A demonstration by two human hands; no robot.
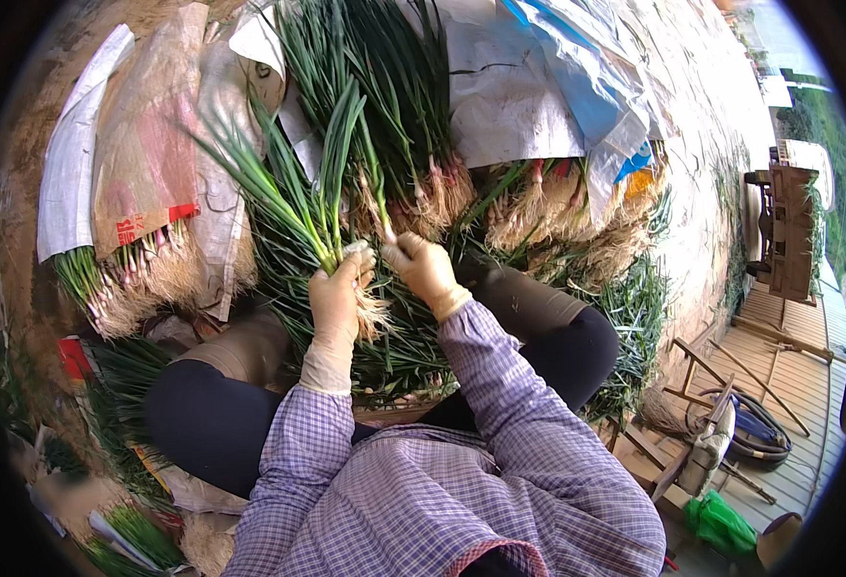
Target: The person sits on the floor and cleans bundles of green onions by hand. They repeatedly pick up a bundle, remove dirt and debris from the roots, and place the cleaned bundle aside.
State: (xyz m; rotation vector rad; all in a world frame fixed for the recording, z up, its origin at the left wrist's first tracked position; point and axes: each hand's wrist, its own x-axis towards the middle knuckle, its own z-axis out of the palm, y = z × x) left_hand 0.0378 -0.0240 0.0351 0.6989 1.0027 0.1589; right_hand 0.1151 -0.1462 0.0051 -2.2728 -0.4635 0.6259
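Observation:
My left hand [336, 296], in a thin pale glove, grips a small bunch of green garlic [300, 223]. Its leaves fan up and to the left, and its stringy roots [371, 311] stick out below the fist. My right hand [426, 274], gloved the same way, pinches the pale lower end of a single green garlic stalk [376, 177]. That stalk points up towards a large pile of green garlic [401, 79], whose roots face me. Loose cut leaves [401, 353] cover the ground between my legs.
Woven plastic sacks [148, 137] cover root-ended bundles on the left. A white and blue sheet [524, 94] covers more at the right. Trimmed leaves [628, 324] lie beside my right knee. Farther right are a wooden frame [697, 375], a coiled hose [762, 433] and a cart [791, 231].

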